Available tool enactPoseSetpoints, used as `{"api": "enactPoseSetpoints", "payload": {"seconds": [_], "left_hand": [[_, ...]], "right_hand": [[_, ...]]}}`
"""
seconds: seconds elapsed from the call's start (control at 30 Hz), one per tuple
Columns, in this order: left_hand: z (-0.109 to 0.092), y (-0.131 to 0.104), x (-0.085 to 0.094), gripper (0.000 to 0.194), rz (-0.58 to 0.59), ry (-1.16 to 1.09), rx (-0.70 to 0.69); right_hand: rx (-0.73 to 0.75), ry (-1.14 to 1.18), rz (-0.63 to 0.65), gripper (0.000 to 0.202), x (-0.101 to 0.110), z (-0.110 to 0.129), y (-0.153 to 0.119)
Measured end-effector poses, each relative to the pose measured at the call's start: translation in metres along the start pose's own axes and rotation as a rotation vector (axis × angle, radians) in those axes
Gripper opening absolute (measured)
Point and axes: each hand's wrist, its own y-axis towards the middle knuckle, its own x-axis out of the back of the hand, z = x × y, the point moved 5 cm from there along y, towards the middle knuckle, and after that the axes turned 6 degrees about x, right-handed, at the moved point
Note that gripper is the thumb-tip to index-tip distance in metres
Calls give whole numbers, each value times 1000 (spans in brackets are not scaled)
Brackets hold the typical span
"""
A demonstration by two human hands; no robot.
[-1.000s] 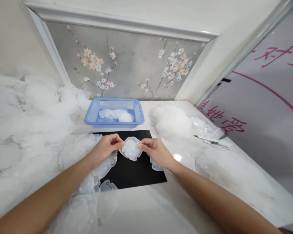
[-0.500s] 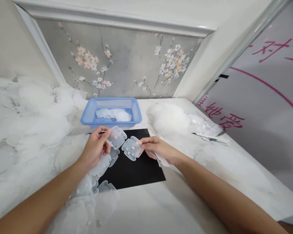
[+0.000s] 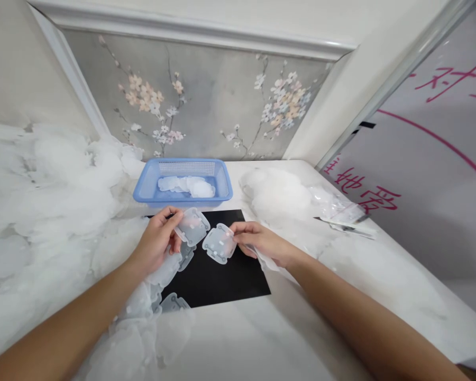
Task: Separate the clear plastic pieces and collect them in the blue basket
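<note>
My left hand [image 3: 158, 238] pinches a translucent plastic piece [image 3: 193, 226] by its left edge, above the black sheet [image 3: 230, 280]. Facing it, my right hand [image 3: 259, 242] grips a second translucent piece [image 3: 219, 244] by its right edge. The two pieces are close together, their near edges almost meeting. More thin white material shows under the right palm, partly hidden by the hand. Beneath my left hand, several loose pieces [image 3: 164, 270] overlap the sheet's left side, and another [image 3: 174, 302] lies on its lower left corner.
A blue basket [image 3: 182, 203] holding several white pieces stands behind the sheet. A big heap of pieces [image 3: 63, 201] covers the left side. At the back right are a white pile [image 3: 280, 193], clear plastic bags [image 3: 333, 203] and a thin tool [image 3: 347, 228]. A whiteboard [image 3: 432, 159] stands at right.
The view has shifted slightly, so most things appear a little further right. Both hands keep their pieces, and the right hand's piece is turned slightly.
</note>
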Motion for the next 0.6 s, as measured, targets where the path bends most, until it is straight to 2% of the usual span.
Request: {"api": "enactPoseSetpoints", "payload": {"seconds": [0.2,0.33,0.5,0.6], "left_hand": [[1,0,-3,33,83,39,9],[2,-1,-6,34,148,57,12],[3,-4,-11,36,232,110,27],[5,-5,-14,35,281,140,38]], "right_hand": [[40,75,-98,11,10,-4,3],[58,141,-114,16,11,-2,2],[65,-30,-42,33,-7,4,-3],[30,36,-11,38,-21,-1,-3]]}}
